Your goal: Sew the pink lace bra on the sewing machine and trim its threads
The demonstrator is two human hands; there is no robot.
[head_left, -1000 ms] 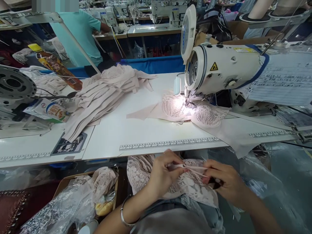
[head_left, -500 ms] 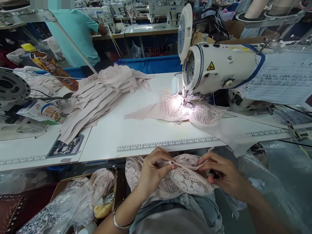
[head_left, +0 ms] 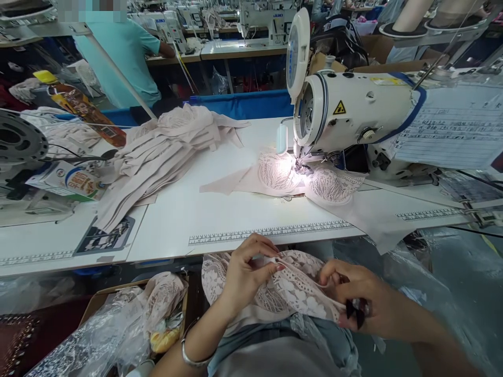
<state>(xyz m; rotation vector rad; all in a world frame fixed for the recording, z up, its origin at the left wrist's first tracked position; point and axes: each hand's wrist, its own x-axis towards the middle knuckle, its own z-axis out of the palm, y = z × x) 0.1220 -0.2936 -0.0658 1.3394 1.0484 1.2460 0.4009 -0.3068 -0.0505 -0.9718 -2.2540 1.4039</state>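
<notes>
A pale pink lace bra (head_left: 296,296) lies over my lap, below the table's front edge. My left hand (head_left: 251,272) pinches its upper edge between thumb and fingers. Further right, my right hand (head_left: 356,298) is closed around the bra's other side. A small dark pointed tool (head_left: 358,312), perhaps thread snips, also sits in that hand; its exact kind is unclear. Another lace bra (head_left: 334,183) lies on the table under the lit needle of the sewing machine (head_left: 353,107), one side band hanging over the front edge.
A stack of pink fabric pieces (head_left: 165,152) is on the table's left. Behind it leans a drink bottle (head_left: 82,110), with a carton (head_left: 66,180) nearby. A box (head_left: 184,309) with plastic and lace stands below left. A person in a turquoise shirt (head_left: 118,63) sits beyond.
My right hand has shifted down and slightly right along the bra, and the dark tool in it shows more. The raised edge between my hands has dropped. My left hand has barely moved.
</notes>
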